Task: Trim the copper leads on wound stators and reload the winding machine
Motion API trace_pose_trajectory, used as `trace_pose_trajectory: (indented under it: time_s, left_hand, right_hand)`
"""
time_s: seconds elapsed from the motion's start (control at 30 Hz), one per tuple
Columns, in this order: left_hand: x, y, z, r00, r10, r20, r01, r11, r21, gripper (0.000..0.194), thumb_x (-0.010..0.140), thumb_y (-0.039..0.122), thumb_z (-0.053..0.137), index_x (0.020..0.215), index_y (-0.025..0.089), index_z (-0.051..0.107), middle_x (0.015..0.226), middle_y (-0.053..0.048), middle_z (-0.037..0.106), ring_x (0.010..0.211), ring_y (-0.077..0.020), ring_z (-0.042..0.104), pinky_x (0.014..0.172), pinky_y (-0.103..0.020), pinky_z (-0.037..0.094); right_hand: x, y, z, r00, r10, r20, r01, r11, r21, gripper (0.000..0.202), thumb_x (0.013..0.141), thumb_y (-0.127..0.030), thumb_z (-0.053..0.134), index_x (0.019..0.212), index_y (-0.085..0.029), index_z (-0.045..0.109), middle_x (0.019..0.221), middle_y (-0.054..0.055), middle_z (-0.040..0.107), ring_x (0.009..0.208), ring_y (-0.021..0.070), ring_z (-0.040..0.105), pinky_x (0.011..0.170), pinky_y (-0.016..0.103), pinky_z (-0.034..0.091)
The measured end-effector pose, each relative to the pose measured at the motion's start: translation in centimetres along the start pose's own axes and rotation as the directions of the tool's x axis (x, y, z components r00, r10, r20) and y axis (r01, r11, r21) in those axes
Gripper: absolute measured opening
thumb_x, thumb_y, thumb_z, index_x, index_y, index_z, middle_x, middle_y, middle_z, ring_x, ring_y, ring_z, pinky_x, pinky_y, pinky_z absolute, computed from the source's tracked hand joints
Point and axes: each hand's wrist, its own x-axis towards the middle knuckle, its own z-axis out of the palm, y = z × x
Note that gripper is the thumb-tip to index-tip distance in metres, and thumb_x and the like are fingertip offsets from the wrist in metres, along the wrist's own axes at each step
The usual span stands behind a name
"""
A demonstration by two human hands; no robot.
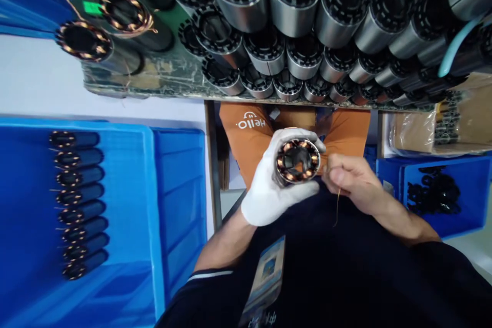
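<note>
My left hand [265, 184], in a white glove, is wrapped round a motor stator [280, 178]. Its open end faces up, showing a ring of copper windings and a hollow centre. Just right of it, my bare right hand [351, 179] is closed in a pinch on a thin copper wire [338, 205]. The wire's loose end hangs below the fingers. Whether the wire joins the stator is hidden behind the fingertips.
Several silver stators [294, 15] without visible windings crowd the bench [154, 79] ahead. Wound stators [125, 13] stand at its left. A blue bin [148, 205] at left holds a row of wound stators. Another blue bin [472, 200] with black parts and a cardboard box [411, 128] are at right.
</note>
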Motion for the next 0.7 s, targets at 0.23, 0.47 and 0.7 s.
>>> trace_pose_trajectory:
  time_s: [0.23, 0.47, 0.7]
  left_hand:
    - [1.8, 3.4, 1.7, 0.897, -0.415, 0.152, 0.409, 0.65, -0.64, 0.051, 0.079, 0.044, 0.102, 0.109, 0.024, 0.066, 0.087, 0.003, 0.058, 0.056, -0.0058, 0.042, 0.049, -0.02, 0.034]
    - [4.0, 6.3, -0.5, 0.858, -0.481, 0.182, 0.514, 0.8, -0.309, 0.05, 0.092, 0.056, 0.09, 0.125, 0.023, 0.07, 0.098, -0.005, 0.072, 0.081, -0.0203, 0.07, 0.072, -0.032, 0.059]
    - [6.9, 7.0, 2.4, 0.936, -0.34, 0.089, 0.35, 0.877, -0.329, 0.051, 0.082, 0.05, 0.101, 0.106, 0.025, 0.064, 0.084, 0.004, 0.065, 0.057, -0.0085, 0.054, 0.052, -0.021, 0.042]
  right_hand:
    - [-0.3, -1.6, 0.7, 0.986, -0.122, -0.111, 0.089, 0.96, -0.265, 0.046, 0.115, -0.036, 0.067, 0.074, -0.02, 0.054, 0.087, 0.001, 0.059, 0.075, 0.0133, 0.052, 0.069, 0.029, 0.042]
    - [3.2, -5.5, 4.8, 0.779, -0.612, -0.135, 0.559, 0.776, -0.293, 0.034, 0.101, -0.012, 0.067, 0.077, -0.023, 0.045, 0.091, 0.001, 0.066, 0.069, 0.01, 0.055, 0.06, 0.025, 0.046]
    - [-1.5, -5.3, 4.8, 0.856, -0.517, -0.032, 0.436, 0.752, -0.495, 0.035, 0.093, -0.015, 0.069, 0.075, -0.025, 0.041, 0.072, -0.005, 0.054, 0.062, 0.0101, 0.047, 0.06, 0.027, 0.039]
